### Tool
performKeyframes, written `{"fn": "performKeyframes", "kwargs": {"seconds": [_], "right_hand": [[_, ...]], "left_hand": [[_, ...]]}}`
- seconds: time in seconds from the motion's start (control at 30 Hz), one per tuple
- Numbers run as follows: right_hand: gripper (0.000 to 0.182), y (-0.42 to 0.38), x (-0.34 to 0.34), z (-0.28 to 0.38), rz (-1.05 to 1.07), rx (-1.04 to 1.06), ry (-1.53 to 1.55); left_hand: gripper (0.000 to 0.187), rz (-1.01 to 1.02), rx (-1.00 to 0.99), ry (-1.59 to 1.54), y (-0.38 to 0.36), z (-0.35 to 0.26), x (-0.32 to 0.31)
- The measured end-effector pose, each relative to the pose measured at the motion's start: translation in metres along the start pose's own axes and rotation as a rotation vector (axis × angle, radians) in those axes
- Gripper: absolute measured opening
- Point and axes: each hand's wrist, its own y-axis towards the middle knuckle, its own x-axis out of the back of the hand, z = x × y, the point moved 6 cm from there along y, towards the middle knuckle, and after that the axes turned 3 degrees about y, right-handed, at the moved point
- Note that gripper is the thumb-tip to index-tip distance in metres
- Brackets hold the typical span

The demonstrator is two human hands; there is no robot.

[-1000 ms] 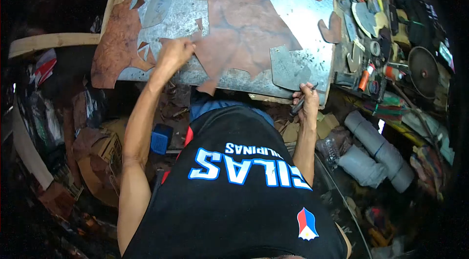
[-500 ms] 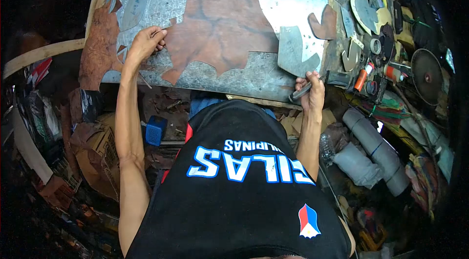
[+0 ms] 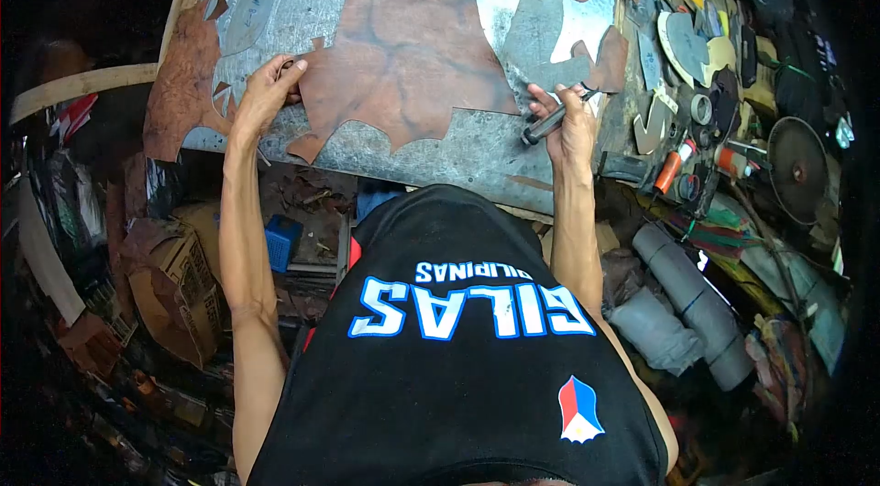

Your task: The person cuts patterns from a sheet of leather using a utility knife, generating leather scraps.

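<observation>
My left hand (image 3: 268,96) is closed in a pinch at the left edge of a large brown piece of leather (image 3: 403,46). This leather lies flat on the metal-topped table, its lower edge cut in curves and points. Over the table's right part, my right hand (image 3: 570,128) grips a dark-handled tool (image 3: 544,127) with a thin tip pointing up and right. Its exact kind I cannot tell. Just beyond that hand lie a grey pattern piece (image 3: 532,27) and a hook-shaped brown leather piece (image 3: 612,60).
More leather (image 3: 179,82) hangs over the table's left edge, beside a grey marked template (image 3: 247,18). Templates, a tape roll (image 3: 701,109) and an orange-and-white bottle (image 3: 675,167) crowd the right side. A round fan (image 3: 796,170) stands farther right. Below is a blue crate (image 3: 282,242).
My right hand has moved up over the table with the tool, which has turned in my fingers. The grey pattern piece now lies farther up. The large leather has shifted slightly down and left.
</observation>
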Motion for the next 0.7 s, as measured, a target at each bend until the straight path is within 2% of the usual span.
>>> {"fn": "performKeyframes", "kwargs": {"seconds": [0.13, 0.2, 0.33, 0.4, 0.43, 0.5, 0.53, 0.6, 0.7], "right_hand": [[0.013, 0.002, 0.002, -0.005, -0.027, -0.041, 0.006], [0.017, -0.001, 0.001, -0.007, -0.029, -0.022, 0.021], [0.017, -0.011, 0.002, -0.008, -0.052, -0.009, 0.031], [0.017, -0.015, 0.007, -0.009, -0.081, -0.013, 0.021], [0.017, -0.017, 0.008, -0.01, -0.083, -0.011, 0.021], [0.017, -0.022, 0.012, -0.011, -0.113, 0.0, 0.029], [0.017, -0.024, 0.012, -0.012, -0.114, 0.002, 0.029], [0.016, -0.027, 0.013, -0.014, -0.124, -0.004, 0.043], [0.016, -0.031, 0.013, -0.016, -0.123, -0.02, 0.036]], "left_hand": [[0.035, -0.068, -0.07, -0.088, -0.005, -0.003, -0.007], [0.034, -0.076, 0.053, -0.234, -0.008, 0.0, -0.011], [0.034, -0.055, 0.024, -0.332, -0.005, 0.005, -0.013], [0.036, -0.096, -0.105, -0.218, -0.005, -0.003, -0.01], [0.036, -0.094, -0.105, -0.218, -0.008, -0.006, -0.012], [0.038, -0.228, -0.214, -0.051, -0.017, -0.018, -0.012], [0.038, -0.226, -0.215, -0.051, -0.016, -0.018, -0.014], [0.037, -0.335, -0.347, 0.021, -0.017, -0.023, -0.012], [0.035, -0.255, -0.423, -0.047, -0.016, -0.024, -0.015]]}}
